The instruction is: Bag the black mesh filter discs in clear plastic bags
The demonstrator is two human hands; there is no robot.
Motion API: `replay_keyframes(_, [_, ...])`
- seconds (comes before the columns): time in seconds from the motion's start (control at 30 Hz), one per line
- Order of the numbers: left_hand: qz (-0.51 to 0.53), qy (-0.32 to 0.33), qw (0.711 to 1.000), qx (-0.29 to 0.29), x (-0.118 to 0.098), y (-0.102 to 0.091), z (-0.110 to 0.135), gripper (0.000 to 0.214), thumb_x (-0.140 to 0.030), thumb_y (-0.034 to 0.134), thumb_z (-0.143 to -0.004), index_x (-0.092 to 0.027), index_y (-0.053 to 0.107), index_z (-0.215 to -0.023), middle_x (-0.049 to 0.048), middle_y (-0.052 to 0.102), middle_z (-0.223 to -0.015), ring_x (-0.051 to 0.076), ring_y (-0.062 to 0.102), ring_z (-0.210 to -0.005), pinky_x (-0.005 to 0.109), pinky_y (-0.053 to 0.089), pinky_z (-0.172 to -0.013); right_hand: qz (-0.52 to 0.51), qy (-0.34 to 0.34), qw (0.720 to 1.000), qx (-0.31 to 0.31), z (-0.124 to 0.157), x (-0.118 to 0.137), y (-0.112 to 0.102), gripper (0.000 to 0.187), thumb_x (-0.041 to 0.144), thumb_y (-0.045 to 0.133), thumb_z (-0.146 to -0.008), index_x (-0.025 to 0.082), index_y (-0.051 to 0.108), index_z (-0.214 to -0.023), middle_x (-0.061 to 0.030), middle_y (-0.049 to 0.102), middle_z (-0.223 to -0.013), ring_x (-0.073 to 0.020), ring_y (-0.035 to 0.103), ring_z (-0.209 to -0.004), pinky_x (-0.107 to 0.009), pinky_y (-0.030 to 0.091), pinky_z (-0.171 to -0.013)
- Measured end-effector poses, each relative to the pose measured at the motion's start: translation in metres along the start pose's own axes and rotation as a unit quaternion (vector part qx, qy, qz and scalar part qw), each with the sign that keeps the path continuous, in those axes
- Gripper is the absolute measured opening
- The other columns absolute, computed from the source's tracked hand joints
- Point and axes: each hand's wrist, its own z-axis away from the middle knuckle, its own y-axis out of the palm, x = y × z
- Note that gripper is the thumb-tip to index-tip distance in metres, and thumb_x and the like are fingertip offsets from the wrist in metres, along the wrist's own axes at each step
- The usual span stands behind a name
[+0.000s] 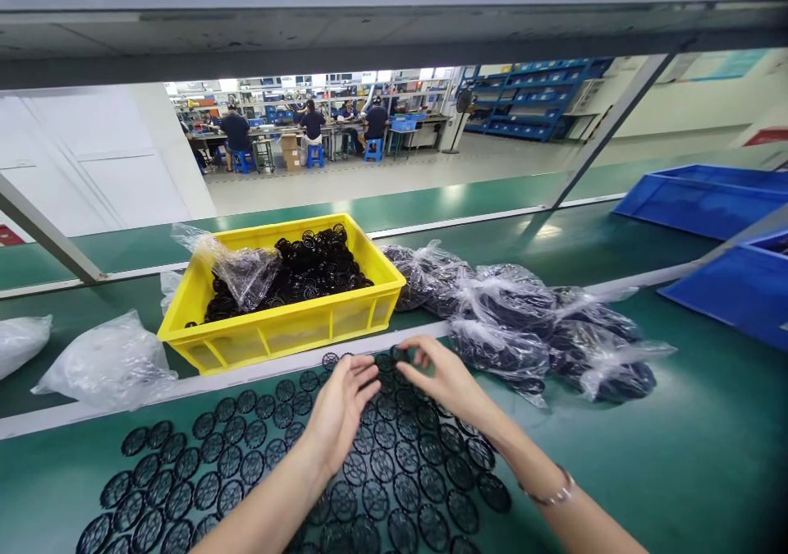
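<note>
Pinching a black spoked disc point(396, 354) at its rim between thumb and forefinger of the right hand point(442, 377); holding the left hand point(341, 402) just to the left of it, half-open, fingers loosely bent. Working above similar discs point(385, 434), ranked in slanting rows beneath and around both hands on a green tabletop point(671, 464). Lying flat, round faces up, too circular for any long axis; impossible to tell the exact tilt of the pinched one. Facing a yellow bin point(295, 337) heaped with black parts, between cloudy plastic bags point(107, 361) at left and knotted clear bags point(498, 349) of dark pieces at right. Farther off, past blue trays point(732, 283), too distant to read the pale labels on a blue rack point(529, 98), near seated co-workers point(312, 121).
</note>
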Motion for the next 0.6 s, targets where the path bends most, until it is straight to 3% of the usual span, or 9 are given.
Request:
replay_keyframes(0.1, [-0.191, 0.135, 0.972, 0.001, -0.049, -0.003, -0.006, 0.023, -0.038, 0.057, -0.093, -0.017, 0.066, -0.097, 0.0121, 0.064, -0.122, 0.025, 0.061, -0.113, 0.036, 0.048, -0.099, 0.046, 0.024, 0.998, -0.023, -0.016, -0.041, 0.003, 0.025, 0.044, 0.056, -0.091, 0.023, 0.06, -0.104, -0.0061, 0.064, -0.099, -0.021, 0.062, -0.08, -0.036, 0.053, -0.076])
replay_keyframes(0.17, [-0.35, 0.275, 0.896, -0.008, -0.09, -0.011, -0.02, 0.025, -0.04, 0.053, -0.094, -0.018, 0.063, -0.101, 0.0095, 0.066, -0.112, 0.021, 0.064, -0.1, 0.035, 0.048, -0.096, 0.038, 0.018, 0.999, 0.001, -0.015, -0.056, 0.007, 0.026, 0.048, 0.055, -0.092, 0.024, 0.063, -0.099, -0.0054, 0.065, -0.1, -0.0201, 0.063, -0.08, -0.035, 0.054, -0.076])
replay_keyframes(0.2, [-0.418, 0.316, 0.851, -0.024, -0.111, -0.016, -0.031, 0.027, -0.042, 0.047, -0.097, -0.019, 0.06, -0.103, 0.0091, 0.066, -0.111, 0.021, 0.064, -0.099, 0.035, 0.048, -0.096, 0.024, 0.013, 0.999, 0.017, -0.013, -0.06, 0.008, 0.028, 0.05, 0.053, -0.094, 0.024, 0.064, -0.097, -0.005, 0.065, -0.098, -0.0199, 0.063, -0.08, -0.034, 0.054, -0.076])
replay_keyframes(0.23, [-0.493, 0.315, 0.81, -0.049, -0.131, -0.022, -0.043, 0.032, -0.044, 0.038, -0.099, -0.019, 0.059, -0.106, 0.0093, 0.066, -0.113, 0.021, 0.063, -0.101, 0.034, 0.047, -0.096, 0.006, 0.01, 0.999, 0.034, -0.01, -0.063, 0.008, 0.032, 0.052, 0.049, -0.096, 0.024, 0.065, -0.095, -0.0051, 0.066, -0.097, -0.0201, 0.063, -0.081, -0.034, 0.054, -0.079])
replay_keyframes(0.27, [-0.573, 0.271, 0.77, -0.072, -0.149, -0.028, -0.056, 0.036, -0.044, 0.03, -0.101, -0.021, 0.057, -0.109, 0.009, 0.065, -0.116, 0.021, 0.062, -0.105, 0.034, 0.046, -0.097, -0.016, 0.008, 0.999, 0.05, -0.007, -0.064, 0.009, 0.036, 0.054, 0.045, -0.098, 0.024, 0.065, -0.094, -0.0055, 0.067, -0.097, -0.0207, 0.064, -0.084, -0.035, 0.054, -0.082])
replay_keyframes(0.3, [-0.604, 0.231, 0.759, -0.074, -0.164, -0.034, -0.07, 0.034, -0.043, 0.035, -0.1, -0.02, 0.058, -0.109, 0.0105, 0.066, -0.116, 0.023, 0.061, -0.106, 0.037, 0.046, -0.098, -0.04, 0.01, 0.997, 0.064, -0.005, -0.064, 0.008, 0.041, 0.056, 0.041, -0.099, 0.024, 0.066, -0.094, -0.0061, 0.067, -0.097, -0.0216, 0.064, -0.088, -0.036, 0.053, -0.085])
replay_keyframes(0.4, [-0.662, 0.112, 0.739, -0.057, -0.19, -0.048, -0.111, 0.031, -0.045, 0.068, -0.085, -0.016, 0.065, -0.095, 0.0136, 0.071, -0.103, 0.032, 0.063, -0.106, 0.046, 0.044, -0.099, -0.097, 0.029, 0.991, 0.086, -0.001, -0.065, 0.004, 0.052, 0.065, 0.037, -0.097, 0.023, 0.068, -0.095, -0.0071, 0.07, -0.099, -0.0244, 0.065, -0.097, -0.038, 0.051, -0.093])
replay_keyframes(0.47, [-0.681, 0.039, 0.73, -0.04, -0.191, -0.054, -0.135, 0.032, -0.041, 0.072, -0.084, -0.015, 0.066, -0.1, 0.0129, 0.07, -0.108, 0.031, 0.063, -0.108, 0.049, 0.045, -0.099, -0.114, 0.045, 0.988, 0.094, -0.002, -0.067, 0.002, 0.055, 0.069, 0.037, -0.096, 0.024, 0.068, -0.097, -0.007, 0.071, -0.101, -0.0248, 0.065, -0.098, -0.037, 0.051, -0.094])
replay_keyframes(0.6, [-0.686, -0.061, 0.725, -0.005, -0.172, -0.057, -0.174, 0.037, -0.036, 0.063, -0.094, -0.016, 0.059, -0.125, 0.0107, 0.062, -0.125, 0.024, 0.063, -0.107, 0.047, 0.054, -0.09, -0.121, 0.056, 0.986, 0.103, -0.002, -0.071, 0.001, 0.055, 0.07, 0.038, -0.094, 0.024, 0.067, -0.099, -0.0071, 0.071, -0.103, -0.0253, 0.065, -0.1, -0.037, 0.051, -0.094])
